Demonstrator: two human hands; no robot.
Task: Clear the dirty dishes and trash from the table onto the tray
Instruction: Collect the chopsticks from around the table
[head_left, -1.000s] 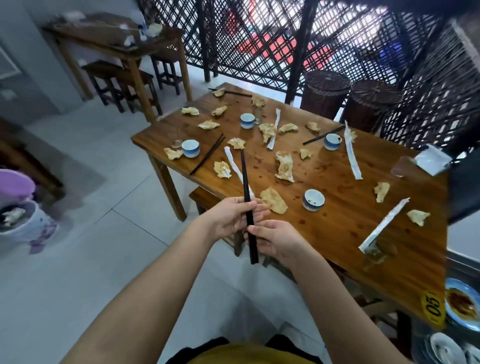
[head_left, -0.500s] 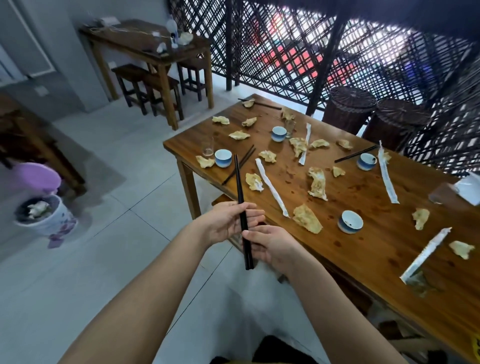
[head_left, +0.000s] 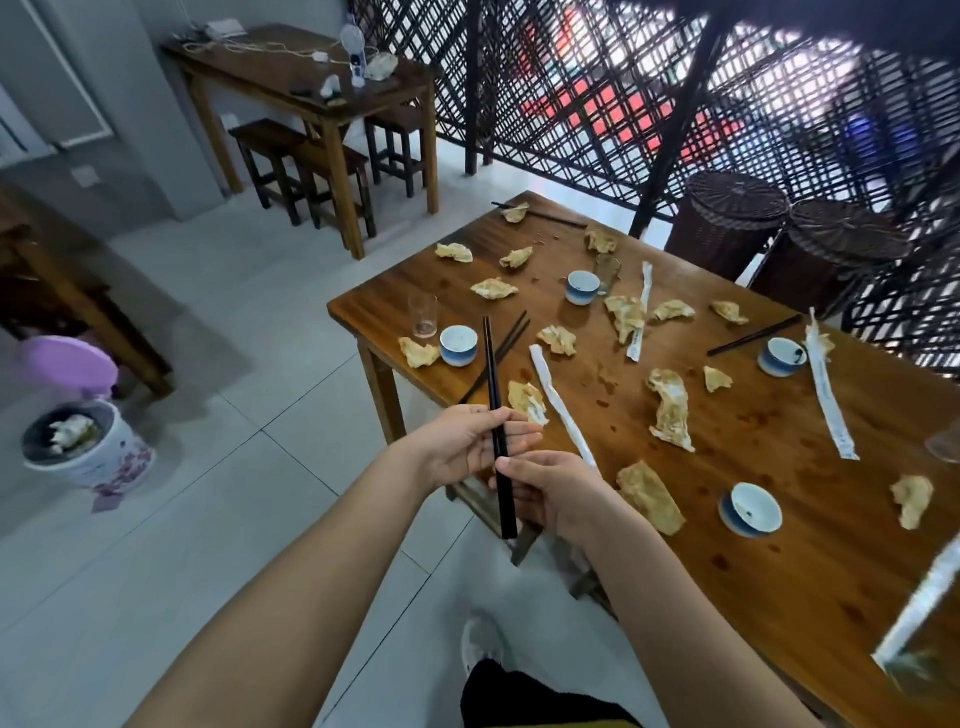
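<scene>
Cups (head_left: 458, 345) and napkins (head_left: 670, 408) on table (head_left: 779, 525); bin (head_left: 88, 457) left; perhaps glass (head_left: 946, 448) far right

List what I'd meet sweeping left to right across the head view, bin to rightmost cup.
White flowered trash bin → clear drinking glass → blue-and-white ceramic cup at the table corner → held black chopsticks → far blue-and-white cup → right blue-and-white cup.

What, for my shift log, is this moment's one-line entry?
left hand, right hand: grip black chopsticks | table: cups, wrappers, scraps uncleared | tray: unseen
</scene>
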